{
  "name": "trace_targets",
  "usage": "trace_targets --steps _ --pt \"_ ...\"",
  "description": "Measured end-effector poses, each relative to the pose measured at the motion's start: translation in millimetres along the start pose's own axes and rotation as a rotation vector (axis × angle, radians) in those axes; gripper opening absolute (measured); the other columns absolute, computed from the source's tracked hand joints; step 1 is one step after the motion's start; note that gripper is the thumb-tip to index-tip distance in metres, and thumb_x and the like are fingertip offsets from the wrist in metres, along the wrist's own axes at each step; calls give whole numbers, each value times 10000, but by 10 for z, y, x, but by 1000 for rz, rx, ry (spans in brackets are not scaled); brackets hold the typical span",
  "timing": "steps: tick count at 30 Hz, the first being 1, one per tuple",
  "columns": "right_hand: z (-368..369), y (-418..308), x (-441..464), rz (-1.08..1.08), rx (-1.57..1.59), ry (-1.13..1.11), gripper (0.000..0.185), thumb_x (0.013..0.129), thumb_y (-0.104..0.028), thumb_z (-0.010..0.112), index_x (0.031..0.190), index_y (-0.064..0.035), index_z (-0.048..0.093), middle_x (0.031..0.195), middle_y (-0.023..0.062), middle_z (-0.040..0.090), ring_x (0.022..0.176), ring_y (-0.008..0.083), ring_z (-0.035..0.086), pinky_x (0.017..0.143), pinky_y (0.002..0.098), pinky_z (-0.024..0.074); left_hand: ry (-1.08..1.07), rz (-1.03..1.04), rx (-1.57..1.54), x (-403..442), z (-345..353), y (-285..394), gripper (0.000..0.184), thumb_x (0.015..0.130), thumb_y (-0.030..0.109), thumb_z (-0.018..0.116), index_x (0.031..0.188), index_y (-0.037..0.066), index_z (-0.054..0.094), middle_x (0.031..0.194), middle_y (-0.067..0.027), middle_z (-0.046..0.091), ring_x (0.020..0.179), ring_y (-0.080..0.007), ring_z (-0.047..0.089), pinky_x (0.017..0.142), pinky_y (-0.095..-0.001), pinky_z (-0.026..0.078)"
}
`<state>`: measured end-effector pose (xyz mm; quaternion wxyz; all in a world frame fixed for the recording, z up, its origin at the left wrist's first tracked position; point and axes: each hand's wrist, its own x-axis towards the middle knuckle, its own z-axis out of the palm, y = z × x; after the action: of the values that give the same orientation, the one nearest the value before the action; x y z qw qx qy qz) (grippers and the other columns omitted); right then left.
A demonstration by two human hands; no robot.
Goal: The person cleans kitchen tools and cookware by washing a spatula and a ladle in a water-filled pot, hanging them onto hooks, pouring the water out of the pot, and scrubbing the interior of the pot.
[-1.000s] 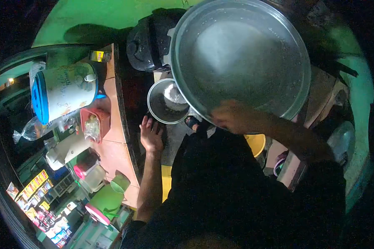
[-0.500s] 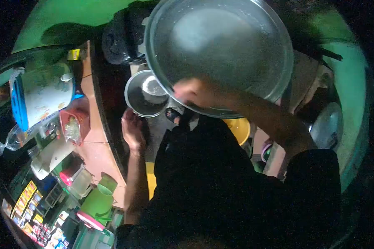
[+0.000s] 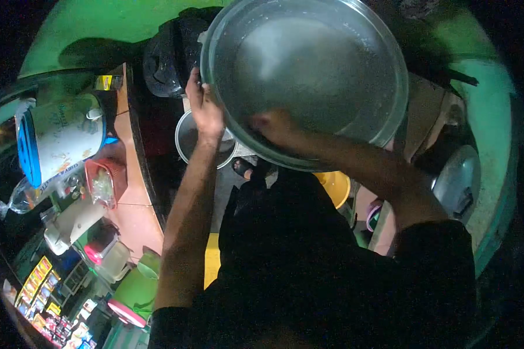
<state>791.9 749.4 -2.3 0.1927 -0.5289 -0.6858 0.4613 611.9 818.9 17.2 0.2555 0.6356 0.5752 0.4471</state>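
A large round grey basin (image 3: 332, 99) fills the upper middle, its inside cloudy and shiny. My left hand (image 3: 206, 113) is at the basin's left rim, fingers stretched upward and apart; it appears to touch the rim's outer side. Over the basin's lower left part is my right hand (image 3: 273, 125), smeared by motion, so its fingers and anything in them cannot be made out. Below the left rim stands a smaller metal pot (image 3: 187, 139), partly covered by my left hand and the basin.
A tiled counter (image 3: 137, 200) on the left carries a red basket (image 3: 119, 177), a white container with blue edging (image 3: 64, 134) and a green container (image 3: 135, 291). A yellow bowl (image 3: 336, 186) lies below the basin. A round metal lid (image 3: 457, 180) leans at right.
My left hand has risen from beside the smaller pot to the large basin's left rim. My right hand has shifted slightly from the rim toward the basin's inside.
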Motion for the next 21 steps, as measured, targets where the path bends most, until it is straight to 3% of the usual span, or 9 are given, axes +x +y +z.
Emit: trace_targets --steps 2,3,5,8,12,14,17,19,21 --pt "127 -322 616 -45 496 363 259 867 -259 588 898 -16 671 859 194 674 742 286 669 644 415 492 -6 -109 -272 -37 20 -62 413 1002 160 390 1352 -59 396 1321 -189 432 1226 -273 432 1052 -363 332" --pt "613 46 1139 55 367 491 218 843 -182 566 901 7 658 838 221 665 744 263 666 652 391 491 -31 -184 -328 -58 8 -25 424 1002 146 384 1377 -48 355 1311 -175 437 1200 -251 444 1035 -352 342" --pt "220 -216 805 -186 437 341 194 844 -123 551 963 1 641 844 195 670 753 303 659 693 416 496 -61 -192 -342 8 -29 130 445 1005 139 374 1410 -30 300 1305 -159 434 1171 -227 459 1016 -338 356" --pt "-316 227 -104 -109 -230 -555 191 885 -116 541 1008 -17 650 996 208 654 898 344 644 838 446 490 -108 -179 -300 -26 -58 142 475 1022 235 384 1419 -5 286 1299 -155 430 1180 -230 458 1018 -356 374" --pt "-1434 108 -464 191 -272 -974 260 927 -157 526 1125 -41 648 1047 199 642 997 298 624 956 467 441 -53 -163 -253 -11 -40 212 491 1005 261 413 1411 1 319 1306 -137 469 1154 -205 474 1005 -341 376" --pt "-1225 99 -456 147 -141 -748 228 921 -131 525 1074 -28 659 1018 190 647 949 302 627 949 456 446 -32 -106 -228 17 -29 273 474 993 229 429 1404 5 352 1300 -112 502 1111 -174 494 982 -313 383" --pt "-119 236 440 -63 -299 -534 196 872 -119 547 980 0 659 949 195 658 888 319 642 817 438 498 -37 -129 -278 -17 -43 244 487 985 250 442 1392 -6 362 1287 -107 507 1107 -172 492 982 -313 376" --pt "375 371 1189 -31 177 189 232 847 -190 587 963 -3 659 875 196 651 827 345 644 775 447 502 -107 -163 -270 9 -60 221 488 1020 272 395 1410 -3 296 1349 -155 435 1208 -234 449 1041 -378 356" --pt "419 282 1259 -90 370 546 246 844 -220 600 959 -12 661 842 195 648 793 352 644 767 448 501 -91 -151 -276 -1 -55 185 482 1020 266 396 1408 -3 300 1344 -155 439 1203 -231 452 1033 -372 361"
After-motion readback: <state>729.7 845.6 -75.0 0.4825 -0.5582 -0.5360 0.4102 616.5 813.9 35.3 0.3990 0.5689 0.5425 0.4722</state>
